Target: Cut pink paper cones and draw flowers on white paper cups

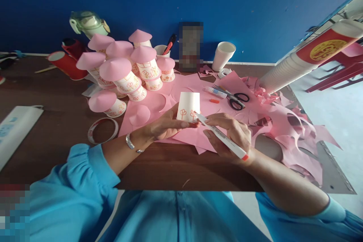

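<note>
My left hand (166,124) is closed round the lower part of a white paper cup (188,103), which stands upside down in its grip over the pink paper. Two flower outlines in red-orange show near the cup's rim. In my right hand (231,134) is a white marker (224,140) with a red end, held like a pen. Its tip touches the cup at the right-hand flower. An orange-red marker cap (214,101) lies on the pink paper beyond my right hand.
Several drawn-on cups with pink cone roofs (115,69) cluster at the left. Black-handled scissors (238,100), a glue stick (217,92) and pink scraps (295,124) lie right. A long stack of cups (292,66) leans there. A tape roll (102,130) sits left.
</note>
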A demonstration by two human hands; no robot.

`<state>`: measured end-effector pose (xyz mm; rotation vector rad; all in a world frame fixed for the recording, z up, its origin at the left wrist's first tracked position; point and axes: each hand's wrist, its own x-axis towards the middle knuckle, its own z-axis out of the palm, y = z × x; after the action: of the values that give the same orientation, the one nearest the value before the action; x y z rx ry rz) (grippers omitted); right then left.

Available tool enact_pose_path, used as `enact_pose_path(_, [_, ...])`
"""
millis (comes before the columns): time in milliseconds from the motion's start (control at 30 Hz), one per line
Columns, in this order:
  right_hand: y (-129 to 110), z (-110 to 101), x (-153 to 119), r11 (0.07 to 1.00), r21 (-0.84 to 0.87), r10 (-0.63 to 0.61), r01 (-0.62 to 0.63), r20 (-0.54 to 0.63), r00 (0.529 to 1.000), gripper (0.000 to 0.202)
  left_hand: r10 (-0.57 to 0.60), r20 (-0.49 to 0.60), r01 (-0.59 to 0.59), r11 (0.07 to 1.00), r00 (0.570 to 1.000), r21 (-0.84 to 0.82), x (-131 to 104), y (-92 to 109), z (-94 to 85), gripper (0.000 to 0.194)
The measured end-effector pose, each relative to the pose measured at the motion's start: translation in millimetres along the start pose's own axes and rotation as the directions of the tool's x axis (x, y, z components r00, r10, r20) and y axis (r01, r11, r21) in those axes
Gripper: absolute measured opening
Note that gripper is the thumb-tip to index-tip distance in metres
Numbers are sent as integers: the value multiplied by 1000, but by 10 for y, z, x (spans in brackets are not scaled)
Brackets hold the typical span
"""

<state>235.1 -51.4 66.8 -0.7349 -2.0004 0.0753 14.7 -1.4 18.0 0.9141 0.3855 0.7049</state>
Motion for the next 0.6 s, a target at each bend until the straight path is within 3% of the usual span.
enact_pose_path(300, [0,-8,21,1000,16,9,-7,-112,994,28,30,-25,-34,990,999,-135,15,-28,-49,26])
enact_pose_path(600, [1,-22,8,1000,14,18,-17,-91,996,24,25,-31,-31,976,999,-213,14,33,-3,34])
